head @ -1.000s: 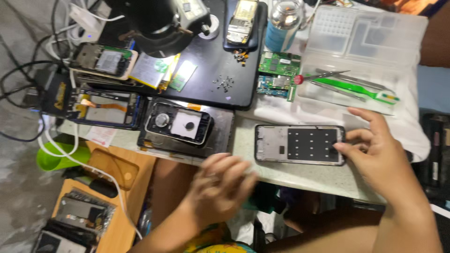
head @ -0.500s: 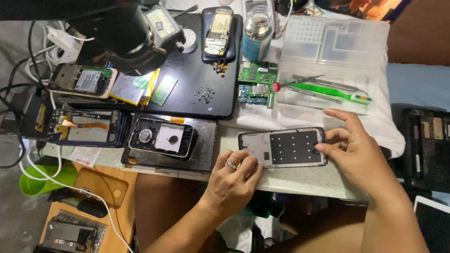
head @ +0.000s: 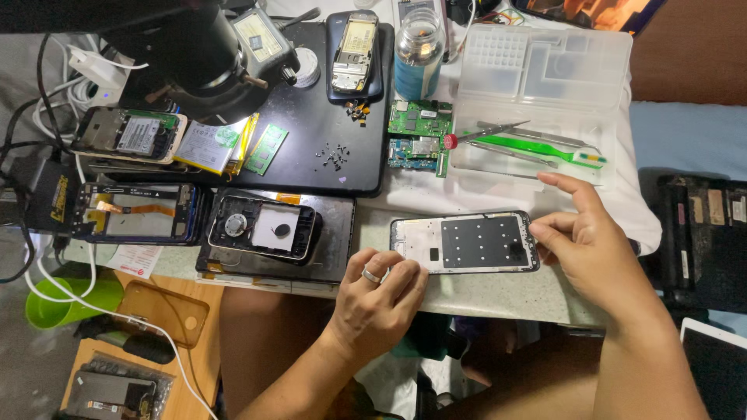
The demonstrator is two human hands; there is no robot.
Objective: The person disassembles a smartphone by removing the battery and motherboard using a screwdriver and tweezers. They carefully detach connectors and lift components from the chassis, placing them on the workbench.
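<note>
An opened phone frame (head: 465, 243) with a dark perforated panel lies flat near the table's front edge. My left hand (head: 379, 299), a ring on one finger, rests at the frame's left end with its fingertips touching the corner. My right hand (head: 595, 247) is at the frame's right end, fingers curled against that edge and the index finger stretched out above it. Neither hand lifts the frame off the table.
A clear plastic tray (head: 545, 74) holds tweezers and a green toothbrush (head: 537, 147). Circuit boards (head: 419, 134), loose screws (head: 333, 156), a bottle (head: 419, 48), several opened phones (head: 263, 229) and a microscope (head: 194, 54) crowd a black mat. Cables hang left.
My left hand rose from below the table edge to the frame's left corner. My right hand stayed at the right end and its index finger lifted. The view shifted.
</note>
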